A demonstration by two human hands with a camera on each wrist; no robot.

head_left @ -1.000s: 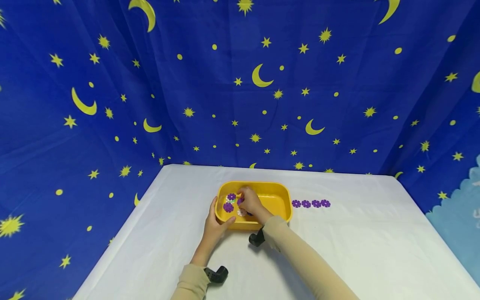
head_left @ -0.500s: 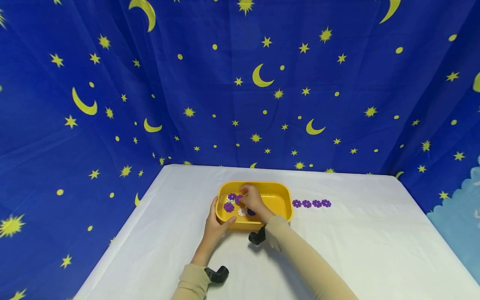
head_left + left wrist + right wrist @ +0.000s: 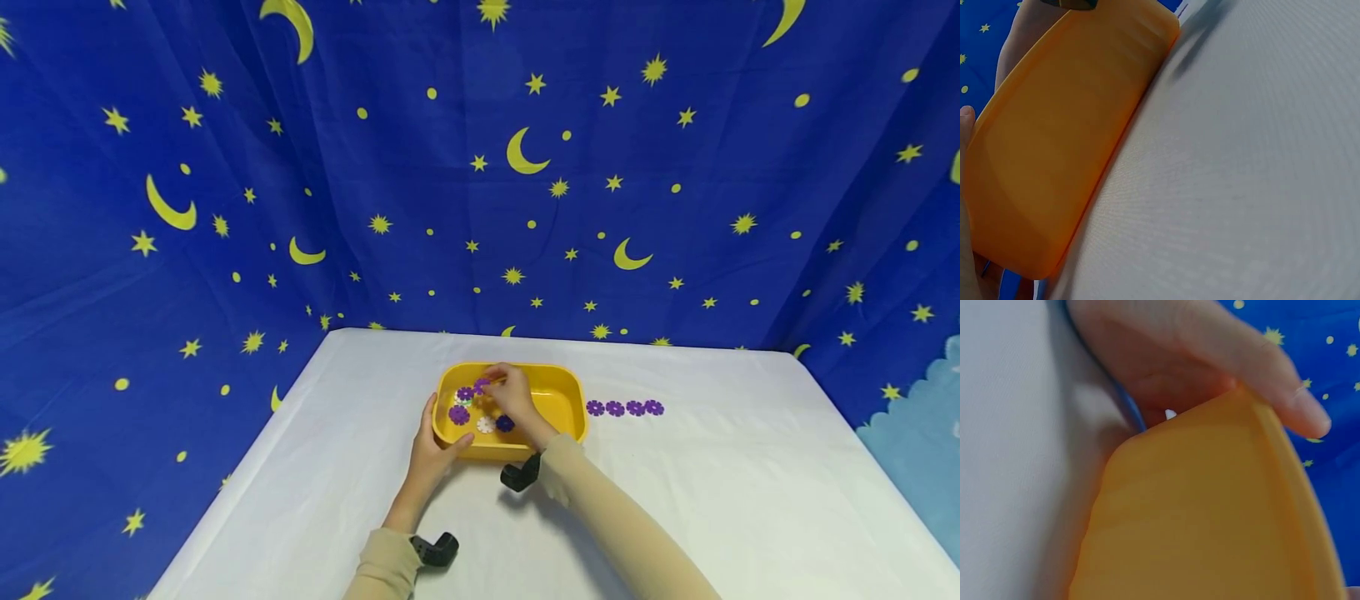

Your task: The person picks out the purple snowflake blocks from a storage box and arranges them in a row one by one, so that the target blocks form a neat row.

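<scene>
A yellow plastic tray (image 3: 561,404) stands on the table. My left hand (image 3: 431,454) grips its near left corner, thumb at the front rim and fingers along the left side; the right wrist view shows this left hand (image 3: 1204,350) up close. Over the tray's left half, my right hand (image 3: 516,398) pinches a purple flower-shaped disc (image 3: 482,386) by its fingertips. Below lie a purple disc (image 3: 459,415), another purple disc (image 3: 465,393) over pale pieces, a white disc (image 3: 486,425) and a dark blue disc (image 3: 505,423). In the left wrist view the tray wall (image 3: 1066,137) fills much of the frame.
Several purple flower-shaped discs (image 3: 615,409) lie in a row on the white tablecloth (image 3: 750,467), just right of the tray. A blue curtain (image 3: 420,183) with yellow moons and stars hangs behind and at the sides. Both wrists carry black cameras (image 3: 437,550).
My right hand has drawn back toward the tray's far side with the purple disc, uncovering the white and dark blue discs. My left hand has stayed at the tray's corner.
</scene>
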